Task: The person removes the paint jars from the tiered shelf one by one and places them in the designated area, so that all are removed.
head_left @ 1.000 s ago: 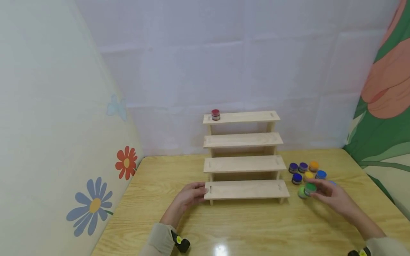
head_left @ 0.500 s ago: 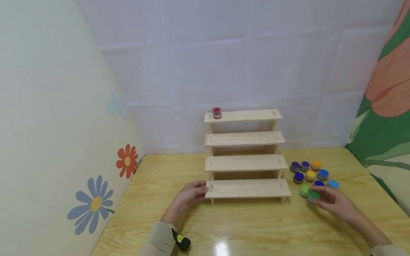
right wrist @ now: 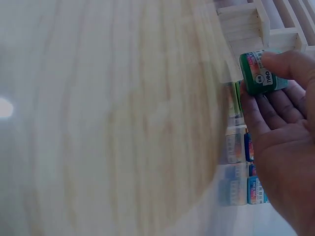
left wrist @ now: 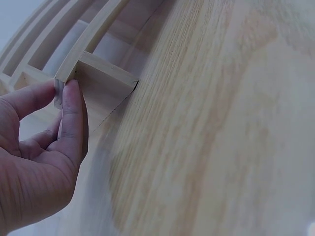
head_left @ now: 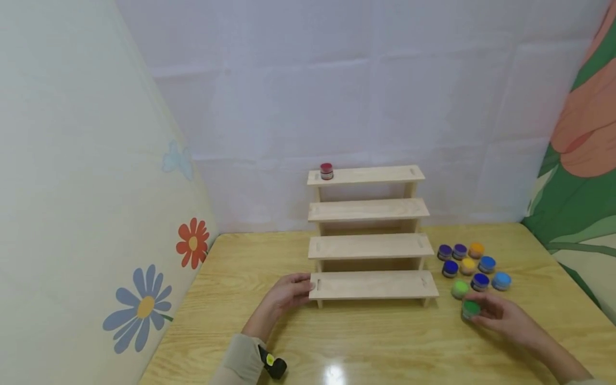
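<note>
A four-step wooden display stand [head_left: 370,246] stands on the table. My left hand [head_left: 286,293] pinches the left end of its lowest board between thumb and fingers, which the left wrist view shows close up around the board's end [left wrist: 69,71]. On the right, my right hand [head_left: 510,319] holds a small paint jar with a green lid [head_left: 471,310] between thumb and fingers. Its printed label [right wrist: 259,69] faces the right wrist camera. Just behind it sits a light green jar [head_left: 460,289], apart from it. A red-lidded jar [head_left: 326,171] stands at the left of the top board.
Several more jars stand right of the stand: purple [head_left: 459,251], dark blue [head_left: 480,282], light blue [head_left: 501,280], orange [head_left: 476,249] and yellow [head_left: 468,266]. A white cloth [head_left: 279,117] hangs behind the wooden table [head_left: 375,342]. Flower-printed panels flank both sides.
My right hand has drawn the green-lidded jar toward me, away from the cluster, uncovering a dark blue and a light blue jar. My left hand keeps its hold on the stand.
</note>
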`<state>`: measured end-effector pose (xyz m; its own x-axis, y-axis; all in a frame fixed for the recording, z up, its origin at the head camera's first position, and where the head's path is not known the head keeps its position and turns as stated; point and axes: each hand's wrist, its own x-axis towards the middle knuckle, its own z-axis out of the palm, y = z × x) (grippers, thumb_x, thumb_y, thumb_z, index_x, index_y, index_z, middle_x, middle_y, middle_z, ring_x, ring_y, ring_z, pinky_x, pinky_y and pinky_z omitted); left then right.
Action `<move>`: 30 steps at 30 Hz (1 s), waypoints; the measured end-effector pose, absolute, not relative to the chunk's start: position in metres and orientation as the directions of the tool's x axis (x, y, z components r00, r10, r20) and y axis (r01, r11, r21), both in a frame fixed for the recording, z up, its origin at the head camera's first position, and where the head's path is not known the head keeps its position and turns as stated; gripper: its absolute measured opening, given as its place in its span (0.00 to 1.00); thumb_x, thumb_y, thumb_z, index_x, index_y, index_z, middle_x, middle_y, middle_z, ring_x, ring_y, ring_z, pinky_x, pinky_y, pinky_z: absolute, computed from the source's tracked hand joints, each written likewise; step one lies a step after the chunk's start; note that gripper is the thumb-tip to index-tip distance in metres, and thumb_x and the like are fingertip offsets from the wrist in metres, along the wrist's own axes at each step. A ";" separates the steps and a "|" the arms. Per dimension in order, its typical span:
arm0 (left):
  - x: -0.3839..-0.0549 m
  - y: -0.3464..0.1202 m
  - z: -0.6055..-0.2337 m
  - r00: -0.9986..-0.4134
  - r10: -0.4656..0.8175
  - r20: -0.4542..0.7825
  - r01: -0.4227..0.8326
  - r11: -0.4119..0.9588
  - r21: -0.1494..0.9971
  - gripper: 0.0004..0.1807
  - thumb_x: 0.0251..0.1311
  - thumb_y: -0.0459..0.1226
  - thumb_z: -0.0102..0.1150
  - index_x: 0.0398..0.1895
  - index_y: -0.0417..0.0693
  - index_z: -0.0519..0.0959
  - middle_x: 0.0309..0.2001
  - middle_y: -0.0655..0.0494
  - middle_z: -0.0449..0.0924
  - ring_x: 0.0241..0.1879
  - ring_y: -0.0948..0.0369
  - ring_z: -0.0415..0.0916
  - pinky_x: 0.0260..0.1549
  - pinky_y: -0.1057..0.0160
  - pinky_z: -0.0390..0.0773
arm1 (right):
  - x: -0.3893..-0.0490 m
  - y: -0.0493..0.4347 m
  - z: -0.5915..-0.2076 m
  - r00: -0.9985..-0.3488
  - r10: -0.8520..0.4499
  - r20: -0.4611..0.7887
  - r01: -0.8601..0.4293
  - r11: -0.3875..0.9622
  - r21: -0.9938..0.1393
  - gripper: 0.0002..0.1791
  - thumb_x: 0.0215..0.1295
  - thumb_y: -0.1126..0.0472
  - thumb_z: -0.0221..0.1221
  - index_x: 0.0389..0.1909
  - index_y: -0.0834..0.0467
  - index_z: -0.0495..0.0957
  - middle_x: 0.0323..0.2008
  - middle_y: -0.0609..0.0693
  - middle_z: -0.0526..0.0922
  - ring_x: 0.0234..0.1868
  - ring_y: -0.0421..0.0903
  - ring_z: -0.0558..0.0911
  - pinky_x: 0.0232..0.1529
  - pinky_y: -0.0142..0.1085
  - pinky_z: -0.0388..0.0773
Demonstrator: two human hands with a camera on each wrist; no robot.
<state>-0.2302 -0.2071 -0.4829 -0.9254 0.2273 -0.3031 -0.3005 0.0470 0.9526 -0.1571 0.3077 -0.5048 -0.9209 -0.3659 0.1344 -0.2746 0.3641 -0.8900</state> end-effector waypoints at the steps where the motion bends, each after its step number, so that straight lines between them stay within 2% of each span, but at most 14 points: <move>1: -0.230 -0.207 -0.483 -0.925 0.227 -0.304 -0.302 0.047 0.952 0.32 0.68 0.32 0.60 0.70 0.25 0.63 0.50 0.46 0.83 0.41 0.61 0.82 0.40 0.66 0.83 | -0.157 0.308 -0.505 -0.919 -0.372 0.133 -0.276 0.363 -0.890 0.21 0.67 0.69 0.63 0.58 0.75 0.72 0.52 0.21 0.75 0.53 0.18 0.73 0.48 0.20 0.75; 5: -0.229 -0.208 -0.482 -0.924 0.226 -0.309 -0.307 0.046 0.951 0.31 0.68 0.32 0.60 0.70 0.25 0.64 0.49 0.48 0.83 0.41 0.62 0.82 0.40 0.66 0.83 | -0.156 0.308 -0.506 -0.921 -0.379 0.096 -0.255 0.396 -0.882 0.22 0.67 0.66 0.65 0.58 0.70 0.74 0.53 0.28 0.78 0.53 0.19 0.73 0.50 0.20 0.74; 11: -0.228 -0.207 -0.481 -0.926 0.228 -0.302 -0.299 0.051 0.953 0.32 0.68 0.32 0.60 0.70 0.24 0.63 0.51 0.45 0.82 0.41 0.61 0.82 0.41 0.65 0.83 | -0.157 0.308 -0.506 -0.916 -0.399 0.040 -0.231 0.443 -0.866 0.23 0.66 0.63 0.66 0.59 0.68 0.74 0.55 0.53 0.80 0.53 0.17 0.71 0.51 0.19 0.73; 17: -0.230 -0.206 -0.480 -0.927 0.218 -0.306 -0.301 0.056 0.952 0.31 0.68 0.32 0.60 0.69 0.25 0.64 0.52 0.44 0.82 0.41 0.61 0.82 0.42 0.65 0.83 | -0.159 0.311 -0.504 -0.897 -0.429 0.105 -0.300 0.418 -0.857 0.22 0.67 0.66 0.65 0.59 0.69 0.74 0.53 0.50 0.82 0.53 0.20 0.74 0.51 0.19 0.73; 23: -0.231 -0.207 -0.479 -0.928 0.216 -0.305 -0.299 0.060 0.952 0.30 0.68 0.32 0.59 0.69 0.25 0.64 0.50 0.46 0.82 0.40 0.62 0.81 0.41 0.65 0.83 | -0.168 0.310 -0.482 -0.882 -0.458 0.115 -0.302 0.359 -0.883 0.22 0.72 0.68 0.59 0.61 0.74 0.70 0.55 0.68 0.79 0.54 0.26 0.78 0.51 0.23 0.77; 25: -0.230 -0.207 -0.479 -0.928 0.221 -0.301 -0.294 0.061 0.954 0.30 0.68 0.32 0.59 0.69 0.25 0.64 0.50 0.46 0.82 0.40 0.62 0.81 0.41 0.65 0.83 | -0.173 0.308 -0.470 -0.878 -0.466 0.107 -0.295 0.353 -0.888 0.21 0.74 0.67 0.57 0.62 0.74 0.69 0.55 0.65 0.80 0.54 0.27 0.78 0.51 0.24 0.77; 30: -0.229 -0.207 -0.480 -0.927 0.227 -0.299 -0.293 0.060 0.954 0.31 0.68 0.32 0.59 0.69 0.25 0.64 0.50 0.46 0.83 0.40 0.62 0.81 0.41 0.65 0.83 | -0.188 0.295 -0.442 -0.858 -0.482 0.176 -0.361 0.323 -0.875 0.21 0.75 0.68 0.55 0.63 0.74 0.69 0.54 0.39 0.82 0.55 0.29 0.79 0.51 0.25 0.78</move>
<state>-0.2294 -0.2067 -0.4796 -0.9271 0.2268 -0.2986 -0.2926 0.0604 0.9543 -0.1881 0.2950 -0.4423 -0.8583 -0.4818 0.1764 -0.3612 0.3233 -0.8746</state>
